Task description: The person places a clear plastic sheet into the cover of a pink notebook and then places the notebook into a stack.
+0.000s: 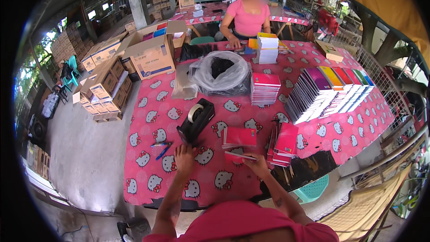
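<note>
Reaching, left hand (185, 156) fingers touch tape dispenser (195, 121); right hand (256, 162) pinches notebook (240, 155).

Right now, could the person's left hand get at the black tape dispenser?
Probably yes. The left hand lies on the table right at the near end of the black tape dispenser, and nothing stands between them.

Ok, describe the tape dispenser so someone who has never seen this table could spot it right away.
Start at the long table with the pink cartoon-cat cloth. On the near end, just beyond the left hand, sits the tape dispenser. It is the only chunky black block there, carrying a pale roll of tape, unlike the flat pink notebooks beside it.
</note>
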The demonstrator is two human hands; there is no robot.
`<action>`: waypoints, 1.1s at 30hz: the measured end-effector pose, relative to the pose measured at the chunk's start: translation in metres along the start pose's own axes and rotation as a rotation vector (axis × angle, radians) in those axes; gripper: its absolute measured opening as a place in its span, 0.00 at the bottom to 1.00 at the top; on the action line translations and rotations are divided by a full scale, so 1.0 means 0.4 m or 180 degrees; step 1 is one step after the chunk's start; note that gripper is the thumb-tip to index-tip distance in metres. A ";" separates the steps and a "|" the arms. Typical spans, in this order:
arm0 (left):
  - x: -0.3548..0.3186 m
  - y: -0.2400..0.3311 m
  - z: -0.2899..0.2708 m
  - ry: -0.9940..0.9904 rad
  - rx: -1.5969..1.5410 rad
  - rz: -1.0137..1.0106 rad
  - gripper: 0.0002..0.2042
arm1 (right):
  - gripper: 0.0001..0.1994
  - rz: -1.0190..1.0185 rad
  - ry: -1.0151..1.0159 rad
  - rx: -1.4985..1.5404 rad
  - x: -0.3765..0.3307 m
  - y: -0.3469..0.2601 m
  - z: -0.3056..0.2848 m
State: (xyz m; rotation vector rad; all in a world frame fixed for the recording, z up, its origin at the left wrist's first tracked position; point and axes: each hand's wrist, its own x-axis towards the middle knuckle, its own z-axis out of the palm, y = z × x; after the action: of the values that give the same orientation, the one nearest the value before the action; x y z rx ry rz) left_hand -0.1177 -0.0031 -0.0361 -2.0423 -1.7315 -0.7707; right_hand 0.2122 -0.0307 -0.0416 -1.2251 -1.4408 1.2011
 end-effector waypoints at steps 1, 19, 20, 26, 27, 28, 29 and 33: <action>0.008 0.010 -0.004 0.0085 0.0189 0.0150 0.13 | 0.14 0.0060 0.0004 0.0081 -0.003 0.008 0.001; 0.037 0.213 -0.069 -0.0597 -0.2779 -0.0497 0.07 | 0.14 -0.0110 -0.0024 0.0380 0.009 0.042 0.014; 0.041 0.216 -0.068 -0.0542 -0.2831 -0.0495 0.07 | 0.14 -0.0098 -0.0016 0.0362 0.009 0.043 0.012; 0.055 0.212 -0.072 -0.0582 -0.3065 -0.0435 0.06 | 0.14 0.0016 -0.0026 0.0476 0.012 0.050 0.003; 0.051 0.207 -0.067 -0.0580 -0.3088 -0.0394 0.06 | 0.14 0.0014 -0.0051 0.0497 0.012 0.049 0.005; 0.048 0.204 -0.061 -0.0579 -0.3111 -0.0351 0.06 | 0.14 0.0013 -0.0076 0.0517 0.012 0.047 0.007; 0.050 0.205 -0.055 -0.0610 -0.3006 -0.0364 0.06 | 0.14 -0.0012 -0.0079 0.0497 0.012 0.054 0.005; 0.055 0.204 -0.022 -0.0566 -0.2796 -0.0253 0.08 | 0.15 0.0018 -0.0106 0.0330 0.015 0.069 -0.002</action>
State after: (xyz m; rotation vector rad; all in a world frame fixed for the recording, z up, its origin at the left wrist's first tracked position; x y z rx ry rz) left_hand -0.0373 -0.0064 -0.0095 -2.6422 -1.7435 -1.6397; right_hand 0.2161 -0.0235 -0.0685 -1.1439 -1.3821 1.2894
